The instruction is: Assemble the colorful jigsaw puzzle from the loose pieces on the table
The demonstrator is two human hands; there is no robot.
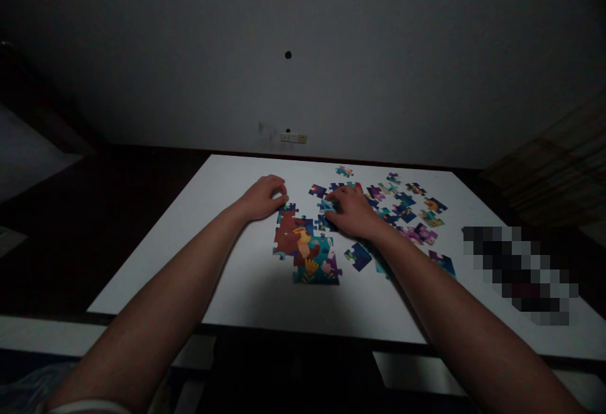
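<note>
On a white table [222, 256], an assembled block of jigsaw pieces [305, 250] shows a brown, teal and yellow picture with a vase shape. My left hand [262, 198] rests with curled fingers at the block's upper left corner, its fingertips by a small blue piece [286, 208]. My right hand [351, 211] lies over a cluster of dark blue pieces, fingertips down on a light blue piece [327, 206]. Whether it grips that piece I cannot tell. Several loose pieces [406, 207] are scattered to the right, partly hidden by my right forearm.
Beyond the table's far edge stands a grey wall with a small switch plate [293, 137] and a dark hole [288, 55]. A dark floor lies to the left. A pixelated patch [521, 275] covers part of the right side.
</note>
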